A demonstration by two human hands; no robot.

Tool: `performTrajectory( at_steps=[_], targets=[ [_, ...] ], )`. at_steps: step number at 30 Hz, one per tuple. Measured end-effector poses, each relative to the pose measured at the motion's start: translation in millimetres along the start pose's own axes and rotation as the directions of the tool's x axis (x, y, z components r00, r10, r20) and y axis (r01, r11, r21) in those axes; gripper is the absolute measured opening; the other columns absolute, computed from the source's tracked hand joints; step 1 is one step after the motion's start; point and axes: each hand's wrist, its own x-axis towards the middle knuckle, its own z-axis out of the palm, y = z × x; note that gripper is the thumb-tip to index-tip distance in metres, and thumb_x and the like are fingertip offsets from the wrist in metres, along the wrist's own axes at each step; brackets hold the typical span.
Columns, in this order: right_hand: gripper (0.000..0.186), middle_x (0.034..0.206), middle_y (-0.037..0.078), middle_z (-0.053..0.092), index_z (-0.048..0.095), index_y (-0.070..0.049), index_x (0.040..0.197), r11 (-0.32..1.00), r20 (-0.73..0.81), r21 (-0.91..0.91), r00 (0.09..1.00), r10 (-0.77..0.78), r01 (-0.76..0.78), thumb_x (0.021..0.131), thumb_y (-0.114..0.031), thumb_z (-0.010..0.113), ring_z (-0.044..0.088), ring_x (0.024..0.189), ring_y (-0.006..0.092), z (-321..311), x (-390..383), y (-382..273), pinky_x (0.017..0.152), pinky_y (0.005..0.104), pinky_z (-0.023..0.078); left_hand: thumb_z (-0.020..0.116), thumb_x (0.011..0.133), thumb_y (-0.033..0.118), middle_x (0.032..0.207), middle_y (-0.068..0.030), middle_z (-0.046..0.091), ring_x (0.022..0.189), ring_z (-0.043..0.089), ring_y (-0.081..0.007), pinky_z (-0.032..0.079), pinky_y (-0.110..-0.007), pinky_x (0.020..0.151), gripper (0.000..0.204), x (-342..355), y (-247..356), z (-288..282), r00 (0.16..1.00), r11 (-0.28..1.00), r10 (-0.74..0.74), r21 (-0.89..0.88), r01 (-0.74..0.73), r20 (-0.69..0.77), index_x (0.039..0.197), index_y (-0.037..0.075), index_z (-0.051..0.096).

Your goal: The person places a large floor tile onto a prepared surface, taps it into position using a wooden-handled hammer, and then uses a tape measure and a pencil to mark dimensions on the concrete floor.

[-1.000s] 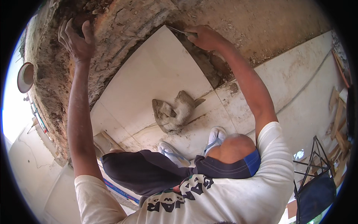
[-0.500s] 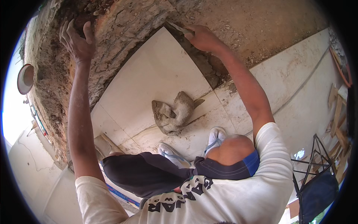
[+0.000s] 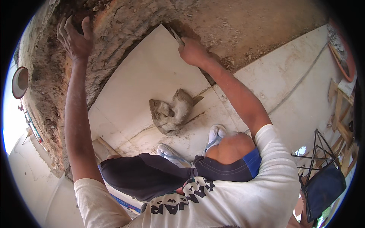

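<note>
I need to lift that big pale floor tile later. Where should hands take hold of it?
Probably at the tile's corner beside the right hand, coming from the rough mortar side. That corner's edges look exposed over a dark gap, while the edges near the mortar lump butt against neighbouring tiles.

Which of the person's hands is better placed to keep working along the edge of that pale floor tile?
The right hand: it grips a thin tool right at the tile corner. The left hand rests far off on the rough wall.

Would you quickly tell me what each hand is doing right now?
Left hand: open, fingers spread on the rough wall.
Right hand: closed on a trowel.
</note>
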Motion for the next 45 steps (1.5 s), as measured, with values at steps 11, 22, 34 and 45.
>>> performTrajectory(
  at_steps=[11, 22, 34, 45],
  targets=[
    [0.044, 0.089, 0.032, 0.067, 0.052, 0.004, 0.131, 0.957, 0.046, -0.17, 0.969, 0.244, -0.233, 0.094, -0.02, 0.051, 0.065, 0.089, 0.0488, -16, -154, 19, 0.084, 0.0548, 0.05, 0.064, 0.092, 0.052, 0.131, -0.0217, 0.054, 0.131, 0.042, -0.0364, 0.028, -0.05, 0.114, 0.066, -7, -7, -3, 0.999, 0.999, -0.051, 0.017, 0.051, 0.005, 0.126, -0.003, 0.056],
    [0.044, 0.094, 0.028, 0.068, 0.052, -0.004, 0.134, 0.899, 0.05, -0.309, 0.938, 0.342, -0.311, 0.094, -0.022, 0.053, 0.066, 0.091, 0.0455, -31, -210, 40, 0.083, 0.0535, 0.051, 0.061, 0.092, 0.057, 0.134, -0.0221, 0.054, 0.133, 0.042, -0.0354, 0.028, -0.048, 0.114, 0.07, -10, -15, -1, 0.996, 0.996, -0.091, 0.012, 0.09, 0.01, 0.13, -0.002, 0.056],
    [0.042, 0.096, 0.027, 0.069, 0.059, -0.005, 0.128, 0.877, 0.027, -0.361, 0.936, 0.351, -0.318, 0.091, -0.024, 0.055, 0.066, 0.095, 0.044, -50, -207, 36, 0.086, 0.0517, 0.052, 0.062, 0.091, 0.058, 0.129, -0.0212, 0.057, 0.13, 0.045, -0.0354, 0.03, -0.048, 0.113, 0.069, -12, -13, 4, 0.996, 0.997, -0.078, 0.023, 0.079, -0.046, 0.126, -0.001, 0.058],
    [0.038, 0.09, 0.027, 0.069, 0.061, -0.003, 0.122, 0.88, 0.01, -0.387, 0.953, 0.301, -0.274, 0.091, -0.024, 0.056, 0.067, 0.089, 0.0442, -61, -205, 30, 0.082, 0.0522, 0.052, 0.06, 0.093, 0.058, 0.137, -0.0217, 0.052, 0.136, 0.039, -0.0355, 0.027, -0.048, 0.115, 0.071, -14, -14, 5, 0.995, 0.996, -0.093, -0.015, 0.092, -0.029, 0.132, -0.001, 0.055]
  ],
)
